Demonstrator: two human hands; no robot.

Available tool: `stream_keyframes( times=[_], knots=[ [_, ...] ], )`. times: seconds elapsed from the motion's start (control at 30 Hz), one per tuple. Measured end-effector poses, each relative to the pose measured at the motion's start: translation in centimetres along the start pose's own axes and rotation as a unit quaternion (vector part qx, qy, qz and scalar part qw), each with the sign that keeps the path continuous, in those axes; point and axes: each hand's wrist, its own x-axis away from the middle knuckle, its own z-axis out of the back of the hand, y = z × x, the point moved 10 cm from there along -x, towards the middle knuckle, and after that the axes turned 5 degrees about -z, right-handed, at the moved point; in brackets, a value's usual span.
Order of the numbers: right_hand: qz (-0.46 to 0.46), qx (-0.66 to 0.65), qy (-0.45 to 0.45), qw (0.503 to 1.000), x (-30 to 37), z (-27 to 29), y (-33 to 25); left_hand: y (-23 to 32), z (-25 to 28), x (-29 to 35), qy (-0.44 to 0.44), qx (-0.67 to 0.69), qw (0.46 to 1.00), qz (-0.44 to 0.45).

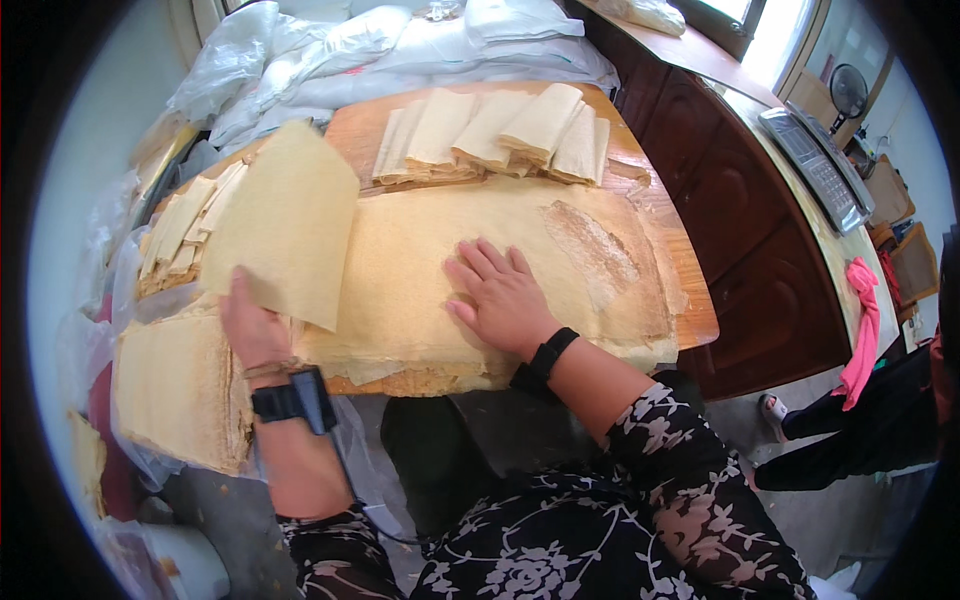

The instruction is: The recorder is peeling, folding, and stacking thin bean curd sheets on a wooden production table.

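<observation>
My left hand [255,325] grips the lower left edge of a thin, pale-yellow sheet [285,220] that looks like tofu skin. The sheet stands raised and tilted, and it hides most of the fingers behind it. My right hand [502,305] lies flat, fingers apart, on a wide stack of similar sheets [400,235]. The stack's right end is rough and brownish, with ragged layers along the near edge. Folded sheets [490,130] lie in an overlapping row behind the stack on the wooden board [690,300].
At the left are narrow folded pieces [180,230] and another square stack of sheets [180,385]. White plastic sacks [400,50] are piled behind the board. Dark wooden cabinets [760,220] stand on the right, beside a person's dark-clothed leg [850,435] and a pink cloth [860,330].
</observation>
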Motion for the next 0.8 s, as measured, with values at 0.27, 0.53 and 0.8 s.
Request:
stream_keyframes(
  times=[0.27,0.53,0.8],
  knots=[
    [-0.023,-0.003,-0.033,0.999,-0.2,-0.2,0.1,15.6,5.5,-5.4,0.088,-0.08,0.976,-0.184],
    [-0.034,-0.02,-0.036,0.999,-0.5,0.3,0.3,26.2,-2.8,-4.3,0.018,-0.197,0.899,-0.391],
    [-0.012,-0.062,-0.023,0.998,0.2,1.1,0.6,30.8,-1.3,-13.6,0.044,-0.218,0.921,-0.32]
  ],
)
